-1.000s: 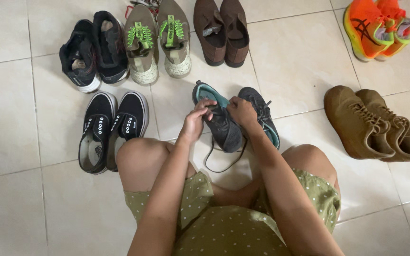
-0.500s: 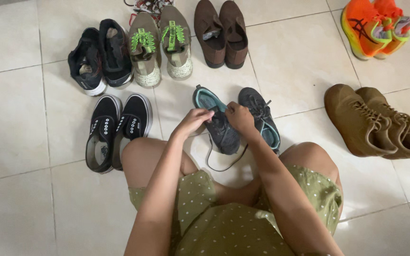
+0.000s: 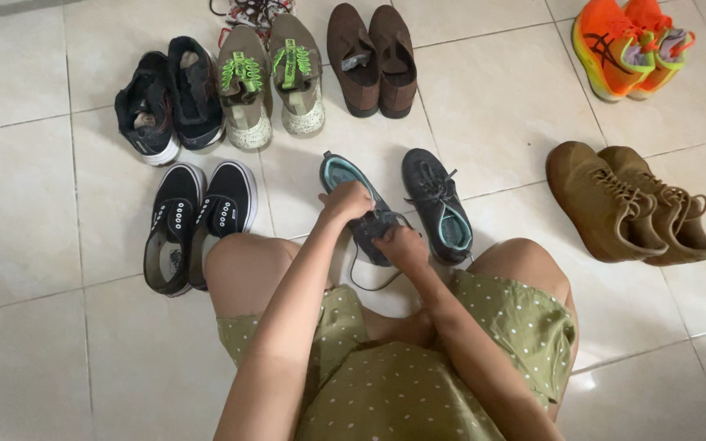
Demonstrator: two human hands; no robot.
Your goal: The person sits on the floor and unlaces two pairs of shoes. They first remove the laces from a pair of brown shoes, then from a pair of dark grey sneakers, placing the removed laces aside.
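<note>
i am kneeling on a pale tiled floor, looking down past my green dotted dress at both my hands. they meet on a dark grey sneaker with a teal lining, straight ahead at twelve o'clock, just beyond my knees. its long axis runs from about eleven o'clock, where the open teal-lined end lies, down toward five o'clock, where the lace end sits nearest me. my left hand rests curled on the middle of the shoe, fingers bent over its upper. my right hand is clenched lower down at the near end, pinching what seems to be the dark lace, a loop of which trails onto the floor toward six o'clock. the right hand is the nearer one to that loop.

the matching sneaker lies just beside, at one o'clock, apart from both hands. black slip-on shoes sit at nine o'clock by my left knee. tan lace-up shoes lie at three o'clock, well apart.

my hands hide the middle of the shoe, so i cannot tell how the lace is threaded or whether a knot exists. my fingertips are hidden too.
</note>
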